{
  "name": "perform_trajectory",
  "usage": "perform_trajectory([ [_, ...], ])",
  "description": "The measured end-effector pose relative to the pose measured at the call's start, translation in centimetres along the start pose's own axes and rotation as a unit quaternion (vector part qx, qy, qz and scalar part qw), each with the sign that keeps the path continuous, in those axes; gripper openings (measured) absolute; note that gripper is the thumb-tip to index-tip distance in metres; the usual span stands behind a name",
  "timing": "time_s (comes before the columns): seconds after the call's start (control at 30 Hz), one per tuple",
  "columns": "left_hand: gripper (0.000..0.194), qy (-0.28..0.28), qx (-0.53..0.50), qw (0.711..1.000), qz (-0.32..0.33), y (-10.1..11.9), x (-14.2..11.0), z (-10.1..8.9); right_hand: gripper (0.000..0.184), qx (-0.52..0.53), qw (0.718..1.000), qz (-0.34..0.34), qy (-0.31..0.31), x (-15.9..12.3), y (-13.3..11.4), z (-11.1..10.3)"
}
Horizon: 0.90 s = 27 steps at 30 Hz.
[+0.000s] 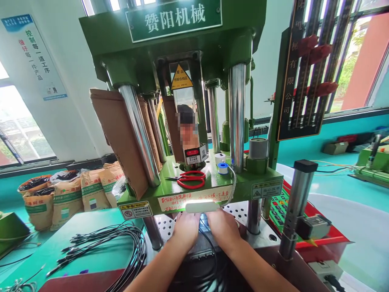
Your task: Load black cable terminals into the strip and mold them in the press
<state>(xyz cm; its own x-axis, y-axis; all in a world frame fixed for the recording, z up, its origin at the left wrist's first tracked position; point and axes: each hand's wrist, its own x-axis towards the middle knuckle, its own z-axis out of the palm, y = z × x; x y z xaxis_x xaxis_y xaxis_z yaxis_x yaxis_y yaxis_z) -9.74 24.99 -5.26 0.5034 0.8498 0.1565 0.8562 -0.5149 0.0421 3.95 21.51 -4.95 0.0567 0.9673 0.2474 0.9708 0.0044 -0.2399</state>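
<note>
Cables (209, 238), black and at least two, run between one left hand (187, 227) and one right hand (223, 226), which sit near each other below the lower edge of a green press (182, 44); their fingers are hidden, so their grip cannot be told. Four chrome columns (238, 117) rise over one pair of red-handled scissors (185, 178) and one blue-rimmed spool (223, 169). One cable bundle (138, 243) lies on a teal table (91, 219), four paper sacks (65, 207) by a pale wall (75, 129).

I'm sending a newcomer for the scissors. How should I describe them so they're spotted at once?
Find the green press with white lettering across its top. On its platform, between the front columns, lie the scissors, left of a small blue-rimmed spool. Their red looped handles and dark pointed blades set them apart.
</note>
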Motion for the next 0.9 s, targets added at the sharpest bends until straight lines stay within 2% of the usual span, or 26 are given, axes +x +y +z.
perform_trajectory([
  [0.2, 0.045, -0.01, -0.018, 1.0, 0.021, -1.2, -0.2, -0.2, 0.031, -0.018, 1.0, -0.013, -0.007, 0.1, -0.1, 0.1],
  [0.53, 0.04, 0.005, -0.013, 1.0, 0.019, -0.6, -0.4, 0.7, 0.03, -0.02, 0.999, -0.029, -0.027, 0.0, -0.4, 0.4],
  [0.7, 0.042, -0.01, -0.025, 0.998, 0.051, -0.9, -0.2, -0.2, 0.024, -0.016, 0.999, -0.021, -0.043, -0.1, -0.5, -0.1],
  [0.9, 0.047, -0.04, -0.057, 0.994, 0.083, -0.9, 0.6, -1.8, 0.026, -0.029, 0.997, -0.013, -0.065, -0.7, 0.0, -0.9],
])
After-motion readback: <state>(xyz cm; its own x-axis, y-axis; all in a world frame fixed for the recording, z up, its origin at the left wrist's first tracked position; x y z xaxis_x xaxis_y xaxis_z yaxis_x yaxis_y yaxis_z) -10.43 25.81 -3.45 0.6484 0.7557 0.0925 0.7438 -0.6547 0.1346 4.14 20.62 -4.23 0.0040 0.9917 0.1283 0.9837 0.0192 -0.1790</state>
